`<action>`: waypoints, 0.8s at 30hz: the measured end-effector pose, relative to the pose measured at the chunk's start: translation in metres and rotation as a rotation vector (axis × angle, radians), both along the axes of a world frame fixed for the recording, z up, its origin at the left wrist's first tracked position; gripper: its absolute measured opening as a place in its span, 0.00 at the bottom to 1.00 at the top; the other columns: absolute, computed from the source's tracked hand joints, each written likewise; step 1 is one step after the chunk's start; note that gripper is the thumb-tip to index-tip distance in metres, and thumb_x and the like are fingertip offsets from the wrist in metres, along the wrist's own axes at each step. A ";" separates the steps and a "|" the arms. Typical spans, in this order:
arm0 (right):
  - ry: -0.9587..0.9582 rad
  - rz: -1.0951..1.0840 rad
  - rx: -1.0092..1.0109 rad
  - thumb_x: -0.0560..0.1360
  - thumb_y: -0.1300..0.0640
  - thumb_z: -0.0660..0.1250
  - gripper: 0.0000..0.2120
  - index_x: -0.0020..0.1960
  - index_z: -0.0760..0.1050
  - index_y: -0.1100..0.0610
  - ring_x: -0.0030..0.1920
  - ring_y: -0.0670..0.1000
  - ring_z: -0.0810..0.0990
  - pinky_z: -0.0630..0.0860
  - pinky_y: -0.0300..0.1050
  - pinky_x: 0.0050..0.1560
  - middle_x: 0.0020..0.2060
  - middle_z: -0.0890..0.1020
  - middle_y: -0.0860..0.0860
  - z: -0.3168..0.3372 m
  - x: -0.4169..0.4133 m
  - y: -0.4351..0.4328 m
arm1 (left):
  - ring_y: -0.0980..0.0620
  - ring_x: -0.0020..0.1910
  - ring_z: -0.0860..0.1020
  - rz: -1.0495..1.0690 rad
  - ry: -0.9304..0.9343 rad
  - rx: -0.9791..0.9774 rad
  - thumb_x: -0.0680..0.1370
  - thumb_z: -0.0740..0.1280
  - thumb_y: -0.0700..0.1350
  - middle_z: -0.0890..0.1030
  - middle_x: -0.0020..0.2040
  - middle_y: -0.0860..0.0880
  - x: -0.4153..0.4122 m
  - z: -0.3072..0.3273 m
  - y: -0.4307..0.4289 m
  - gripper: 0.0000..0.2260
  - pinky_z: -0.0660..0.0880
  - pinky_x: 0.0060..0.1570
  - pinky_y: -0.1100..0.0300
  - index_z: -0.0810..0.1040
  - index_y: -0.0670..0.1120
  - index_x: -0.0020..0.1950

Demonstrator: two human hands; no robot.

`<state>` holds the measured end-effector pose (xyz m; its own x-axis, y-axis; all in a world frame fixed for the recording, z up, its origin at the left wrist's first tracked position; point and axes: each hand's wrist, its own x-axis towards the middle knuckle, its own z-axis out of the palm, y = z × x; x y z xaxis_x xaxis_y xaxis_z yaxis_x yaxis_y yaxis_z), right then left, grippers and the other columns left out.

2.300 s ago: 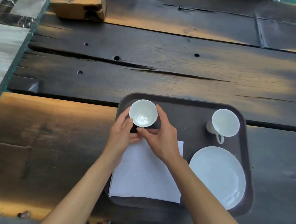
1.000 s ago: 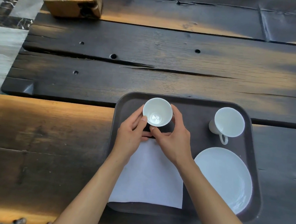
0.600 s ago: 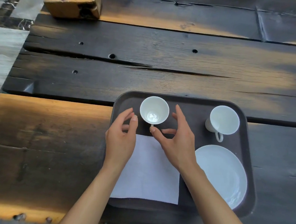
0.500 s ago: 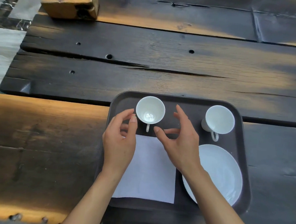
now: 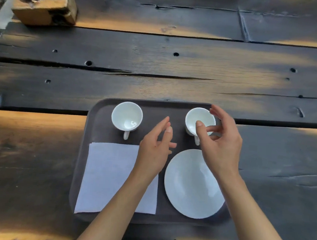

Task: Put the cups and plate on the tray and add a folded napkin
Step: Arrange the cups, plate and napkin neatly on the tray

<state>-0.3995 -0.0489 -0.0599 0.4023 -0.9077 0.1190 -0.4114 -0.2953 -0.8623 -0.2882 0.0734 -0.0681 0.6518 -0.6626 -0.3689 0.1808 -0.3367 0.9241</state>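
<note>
Left cup (image 5: pixel 127 116), right cup (image 5: pixel 193 120), plate (image 5: pixel 188 187) and folded napkin (image 5: pixel 108 176) all lie on the tray (image 5: pixel 102 104) on the desk (image 5: pixel 158 63); only tidying seems left. Your left hand (image 5: pixel 154 151) hovers, fingers loose; your right hand (image 5: pixel 221 143) curves its fingers round the right cup, contact unclear.

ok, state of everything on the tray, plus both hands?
Tray, flat, loaded.
Left cup, upright, empty, untouched.
Right cup, upright, partly hidden.
Plate, flat, empty.
Napkin, lying flat.
Left hand, open, holds nothing.
Right hand, fingers curved round right cup, grip unclear.
</note>
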 end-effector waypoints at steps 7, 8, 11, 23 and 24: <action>0.061 0.054 0.095 0.75 0.53 0.74 0.30 0.75 0.68 0.47 0.43 0.40 0.82 0.72 0.22 0.43 0.65 0.76 0.44 -0.021 -0.020 -0.015 | 0.55 0.51 0.86 -0.017 0.124 0.026 0.85 0.60 0.55 0.71 0.69 0.63 -0.026 -0.011 -0.030 0.22 0.83 0.52 0.59 0.64 0.62 0.79; 0.070 0.063 0.111 0.75 0.52 0.74 0.31 0.75 0.67 0.46 0.42 0.40 0.82 0.72 0.22 0.43 0.65 0.75 0.43 -0.024 -0.022 -0.016 | 0.55 0.51 0.86 -0.016 0.128 0.025 0.85 0.60 0.55 0.72 0.68 0.64 -0.028 -0.011 -0.033 0.22 0.83 0.52 0.59 0.64 0.62 0.79; 0.086 0.095 0.134 0.75 0.49 0.74 0.34 0.77 0.64 0.44 0.42 0.41 0.83 0.74 0.23 0.43 0.67 0.74 0.43 -0.031 -0.025 -0.018 | 0.54 0.53 0.86 -0.017 0.129 0.015 0.85 0.58 0.55 0.74 0.71 0.63 -0.033 -0.013 -0.040 0.21 0.83 0.54 0.57 0.64 0.63 0.79; 0.101 0.217 0.322 0.68 0.40 0.77 0.47 0.80 0.55 0.42 0.44 0.38 0.85 0.83 0.43 0.51 0.71 0.72 0.40 -0.044 -0.028 -0.037 | 0.51 0.55 0.86 0.057 0.205 -0.026 0.86 0.58 0.50 0.83 0.63 0.59 -0.044 -0.025 -0.057 0.18 0.83 0.57 0.51 0.70 0.67 0.74; 0.089 0.225 0.347 0.68 0.40 0.77 0.46 0.79 0.56 0.40 0.45 0.39 0.85 0.83 0.42 0.50 0.70 0.74 0.41 -0.045 -0.028 -0.037 | 0.50 0.56 0.86 0.061 0.210 -0.031 0.86 0.58 0.49 0.83 0.63 0.58 -0.045 -0.026 -0.058 0.18 0.83 0.57 0.51 0.71 0.66 0.74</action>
<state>-0.4274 -0.0864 -0.1053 0.5902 -0.7760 -0.2227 -0.4473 -0.0847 -0.8904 -0.3332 0.0156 -0.0942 0.6019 -0.6371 -0.4814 0.3900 -0.2915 0.8734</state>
